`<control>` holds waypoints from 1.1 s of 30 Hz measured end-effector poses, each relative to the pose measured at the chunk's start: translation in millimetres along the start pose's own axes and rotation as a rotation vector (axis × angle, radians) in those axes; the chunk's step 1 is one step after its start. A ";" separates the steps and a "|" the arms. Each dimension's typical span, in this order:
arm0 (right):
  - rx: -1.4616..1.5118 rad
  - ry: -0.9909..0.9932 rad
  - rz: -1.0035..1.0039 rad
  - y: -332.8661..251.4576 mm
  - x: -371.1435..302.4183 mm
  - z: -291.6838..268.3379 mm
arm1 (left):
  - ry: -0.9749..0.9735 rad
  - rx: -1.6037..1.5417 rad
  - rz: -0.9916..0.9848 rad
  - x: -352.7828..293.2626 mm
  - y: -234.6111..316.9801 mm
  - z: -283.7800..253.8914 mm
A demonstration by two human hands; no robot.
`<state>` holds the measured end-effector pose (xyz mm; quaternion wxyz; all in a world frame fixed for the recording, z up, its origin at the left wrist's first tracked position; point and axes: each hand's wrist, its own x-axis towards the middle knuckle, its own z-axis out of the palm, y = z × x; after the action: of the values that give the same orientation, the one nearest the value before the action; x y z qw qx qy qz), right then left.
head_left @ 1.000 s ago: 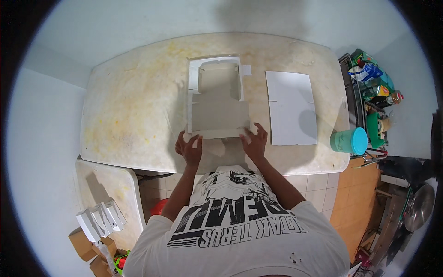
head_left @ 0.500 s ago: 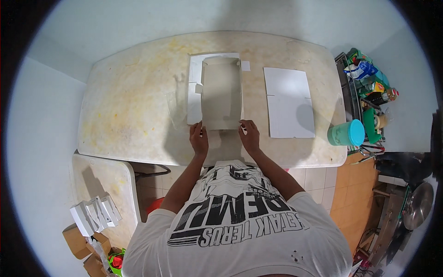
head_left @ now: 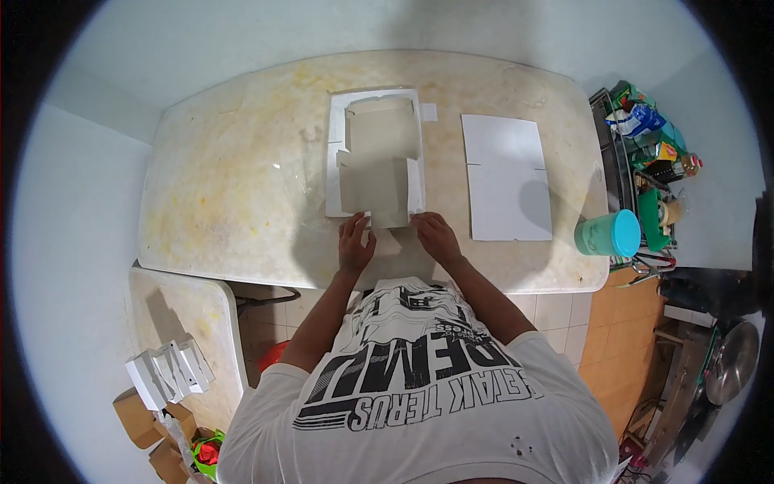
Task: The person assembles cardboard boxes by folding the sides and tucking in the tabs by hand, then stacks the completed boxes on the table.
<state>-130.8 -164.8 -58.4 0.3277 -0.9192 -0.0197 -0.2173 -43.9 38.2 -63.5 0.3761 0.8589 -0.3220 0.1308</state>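
A partly folded cardboard box (head_left: 375,177), white outside and grey inside, lies lengthwise on the stained white table (head_left: 234,177). White strips of it show along both long sides, and its near edge faces me. At the near left corner, my left hand (head_left: 355,242) pinches a small white flap. My right hand (head_left: 437,239) has its fingers closed on the near right corner; its fingertips are partly hidden. To the right lies a flat white cardboard sheet (head_left: 508,198) with short slits at mid-length, touched by neither hand.
A turquoise-lidded tub (head_left: 609,234) stands at the table's right edge, beside a rack (head_left: 617,161) of packets and bottles. A small white piece (head_left: 430,112) lies by the box and clear plastic (head_left: 302,189) to its left. Folded white cartons (head_left: 168,373) rest on the lower-left table.
The box's long sides have shifted, and a white strip now shows along its right side too. Both hands have moved slightly inward along the near edge, fingers now on its corner flaps.
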 end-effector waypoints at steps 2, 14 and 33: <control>0.026 -0.047 -0.097 1.2 0.8 -4.2 | -0.074 0.028 0.025 0.4 -5.7 -8.1; 0.568 0.301 0.607 -2.1 12.2 6.4 | -0.246 0.122 0.048 19.7 -12.1 -21.8; -0.085 -0.217 -0.264 25.3 10.9 8.0 | -0.315 0.411 0.111 20.6 -8.6 -14.1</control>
<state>-113.4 -180.9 -74.5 0.2531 -0.9398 -0.1661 -0.1586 -22.5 43.5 -49.2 0.1311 0.9080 -0.3901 0.0784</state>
